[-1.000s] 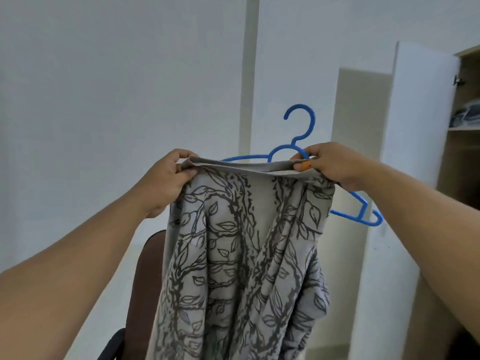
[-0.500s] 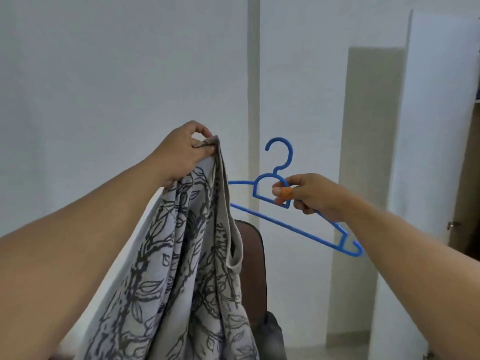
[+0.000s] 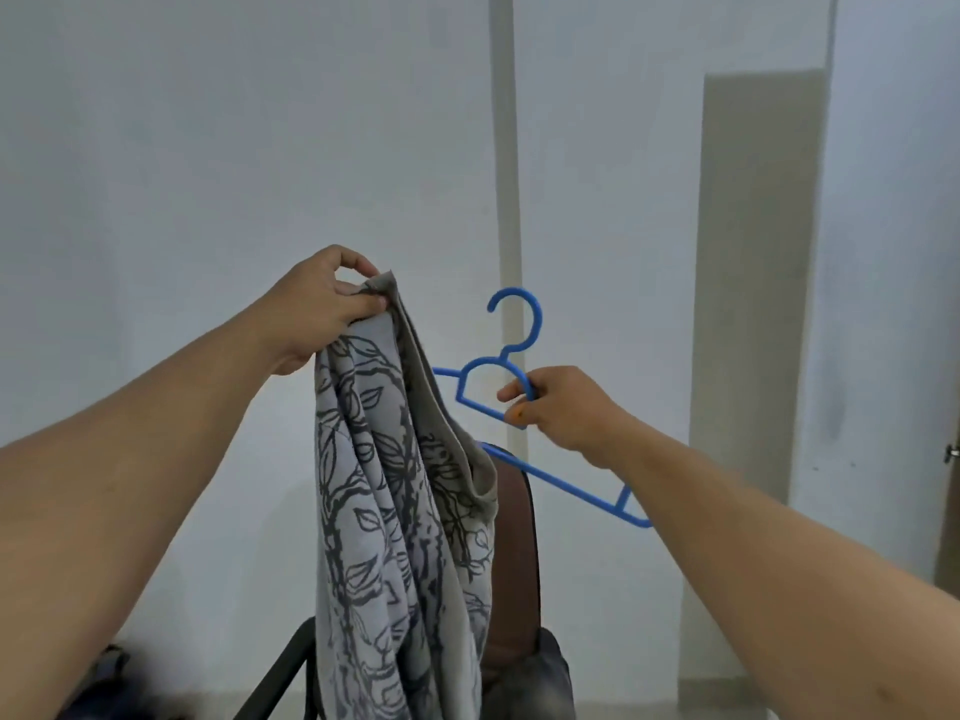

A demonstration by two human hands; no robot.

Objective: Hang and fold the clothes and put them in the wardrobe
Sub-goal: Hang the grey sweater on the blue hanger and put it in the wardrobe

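- A person's left hand (image 3: 324, 309) is raised at left, thumb and fingertips pinched together on the top edge of a grey leaf-print garment (image 3: 395, 491), which hangs straight down from that pinch in long loose folds, its long axis vertical.
- Behind the lower folds stands a brown chair (image 3: 511, 558), its backrest partly covered by the cloth, with dark clothing (image 3: 553, 662) draped on its seat.
- Just right of the garment's top edge, a blue plastic hanger (image 3: 511, 376) is held up with its hook pointing upward; its near arm runs behind the fabric, its far arm slopes down to the right.
- The right hand (image 3: 563, 407) has its fingers curled round the hanger's neck, below the hook.
- The hanger is beside the garment, not inside it: the two hands are near each other, the cloth's open edge lying left of the hanger's near tip. Threading that tip into the opening looks like the step in hand.
- At far right, a white wardrobe door (image 3: 893, 304) stands against the wall.
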